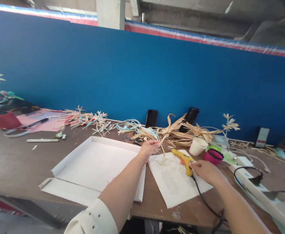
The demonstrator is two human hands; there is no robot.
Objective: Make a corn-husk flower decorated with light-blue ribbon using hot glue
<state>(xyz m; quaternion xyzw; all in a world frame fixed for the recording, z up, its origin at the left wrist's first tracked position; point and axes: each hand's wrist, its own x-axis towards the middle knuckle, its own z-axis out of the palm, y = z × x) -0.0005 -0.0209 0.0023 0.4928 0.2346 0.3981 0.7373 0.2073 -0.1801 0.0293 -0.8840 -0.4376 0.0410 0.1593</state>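
A brown table bears a white tray, just left of the paper. Dry husks lie heaped behind the paper; a hot nozzle straying there could scorch them. The right hand, over the paper's right side, grasps a yellow glue gun by the handle. The left hand, above the paper's far left corner, pinches a pale strip, its fingers at risk of burning if the nozzle swings left. The cord crosses the paper's right edge; a snag might jerk the gun. A cup, beside the paper's far right edge, could tip if knocked. The strip, thin, might snap if squeezed.
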